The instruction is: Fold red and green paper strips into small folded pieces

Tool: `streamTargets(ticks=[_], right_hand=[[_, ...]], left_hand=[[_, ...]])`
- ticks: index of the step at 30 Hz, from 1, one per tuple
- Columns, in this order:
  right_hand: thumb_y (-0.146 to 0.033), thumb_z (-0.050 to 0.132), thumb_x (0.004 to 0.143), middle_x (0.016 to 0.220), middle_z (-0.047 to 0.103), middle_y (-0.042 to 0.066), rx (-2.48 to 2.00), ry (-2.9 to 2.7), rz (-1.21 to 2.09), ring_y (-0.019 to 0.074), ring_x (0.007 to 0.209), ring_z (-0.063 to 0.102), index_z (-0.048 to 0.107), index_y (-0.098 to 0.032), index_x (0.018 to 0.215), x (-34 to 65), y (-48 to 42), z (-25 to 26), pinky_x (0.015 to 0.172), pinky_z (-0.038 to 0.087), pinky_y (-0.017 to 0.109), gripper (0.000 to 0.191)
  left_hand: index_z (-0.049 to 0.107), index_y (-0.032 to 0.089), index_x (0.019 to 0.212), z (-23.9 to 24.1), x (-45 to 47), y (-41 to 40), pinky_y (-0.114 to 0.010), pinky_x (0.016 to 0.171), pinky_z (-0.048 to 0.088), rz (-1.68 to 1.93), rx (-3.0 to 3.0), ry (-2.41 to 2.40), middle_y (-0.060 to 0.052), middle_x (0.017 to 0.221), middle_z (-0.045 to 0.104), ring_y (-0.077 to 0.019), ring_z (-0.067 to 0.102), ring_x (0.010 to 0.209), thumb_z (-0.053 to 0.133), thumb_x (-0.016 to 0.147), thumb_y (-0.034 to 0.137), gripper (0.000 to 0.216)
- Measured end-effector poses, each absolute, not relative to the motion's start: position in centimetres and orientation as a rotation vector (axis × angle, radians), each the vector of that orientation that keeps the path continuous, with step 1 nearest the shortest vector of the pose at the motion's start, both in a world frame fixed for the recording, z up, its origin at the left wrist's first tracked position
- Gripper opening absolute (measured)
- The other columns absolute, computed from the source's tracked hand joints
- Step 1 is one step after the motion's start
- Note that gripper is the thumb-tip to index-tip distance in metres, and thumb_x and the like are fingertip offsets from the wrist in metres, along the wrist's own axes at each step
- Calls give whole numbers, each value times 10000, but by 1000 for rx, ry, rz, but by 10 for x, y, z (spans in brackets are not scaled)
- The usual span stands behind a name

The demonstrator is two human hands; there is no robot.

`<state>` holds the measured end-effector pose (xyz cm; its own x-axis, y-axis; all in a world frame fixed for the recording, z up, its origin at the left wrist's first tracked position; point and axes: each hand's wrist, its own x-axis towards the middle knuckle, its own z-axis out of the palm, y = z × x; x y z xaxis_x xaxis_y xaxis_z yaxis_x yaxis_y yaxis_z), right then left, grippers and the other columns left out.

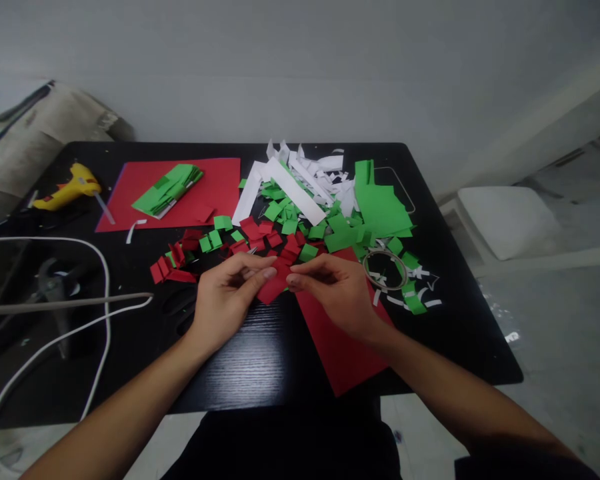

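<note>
My left hand (pixel 227 300) and my right hand (pixel 337 293) meet over the black table (pixel 260 360). Both pinch a small red paper piece (pixel 275 283) between thumb and fingers, just above the tabletop. Under my right hand lies a larger red paper sheet (pixel 337 350) that reaches the table's near edge. Just beyond my fingers is a scatter of small folded red pieces (pixel 173 267) and green pieces (pixel 285 217).
A heap of white strips (pixel 300 180) and green paper (pixel 380 203) fills the back middle. A red sheet (pixel 215 187) with folded green strips lies back left, beside a yellow glue gun (pixel 73 187). A tape ring (pixel 385 267) sits right. White cable (pixel 100 267) loops left.
</note>
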<state>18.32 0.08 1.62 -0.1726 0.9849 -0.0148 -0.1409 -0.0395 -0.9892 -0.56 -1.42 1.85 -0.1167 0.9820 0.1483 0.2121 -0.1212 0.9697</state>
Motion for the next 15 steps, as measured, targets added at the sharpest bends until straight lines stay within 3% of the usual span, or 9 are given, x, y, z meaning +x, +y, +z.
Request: streamTargets(ticks=[8, 15], right_hand=[[-377, 918, 771, 788, 806, 17, -1030, -1221, 1369, 200, 749, 796, 792, -236, 812, 182, -1, 18, 758, 696, 357, 194], [-392, 890, 802, 817, 804, 32, -1072, -1299, 1277, 195, 754, 777, 782, -223, 828, 183, 0, 16, 746, 670, 343, 202]], left_hand=[[807, 208, 899, 22, -4, -14, -248, 684, 598, 1320, 1380, 1335, -9, 812, 793, -137, 708, 696, 852, 822, 271, 109], [785, 192, 1016, 23, -3, -12, -280, 748, 616, 1256, 1364, 1256, -44, 884, 797, -169, 733, 765, 838, 846, 346, 235]])
